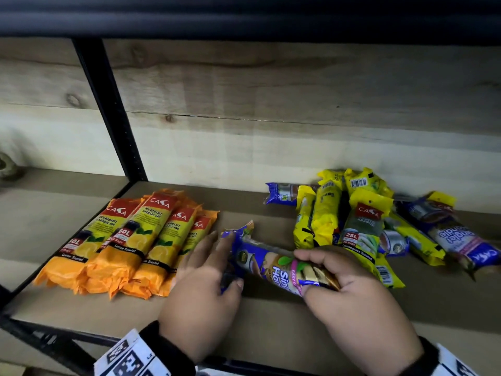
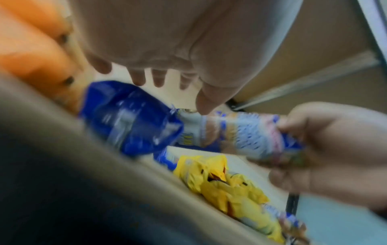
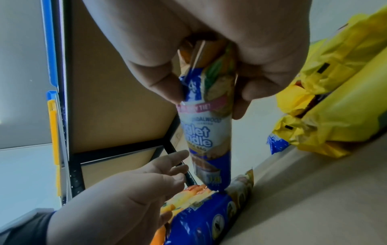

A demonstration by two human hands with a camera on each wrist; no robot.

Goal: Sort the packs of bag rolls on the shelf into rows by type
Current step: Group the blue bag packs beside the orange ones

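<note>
We pinch a blue pack [image 1: 282, 267] w/ right hand [image 1: 352, 291], left hand [image 1: 202, 283] loose-fingered steadying another blue pack [image 3: 207, 213] beside the orange row [image 1: 130, 240], starting a blue row.

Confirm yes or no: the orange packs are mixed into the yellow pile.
No, the orange packs lie side by side at the shelf's left, apart from the yellow packs heaped at the right.

Bare shelf board [image 1: 260, 321] runs along the near edge and far behind the packs up to the wooden back wall [image 1: 271, 104]. The orange packs [image 1: 130, 240] block the left, the yellow and blue heap [image 1: 360, 221] the right; a black upright post [image 1: 108, 104] stands far left, and the upper shelf [image 1: 244, 14] limits headroom
</note>
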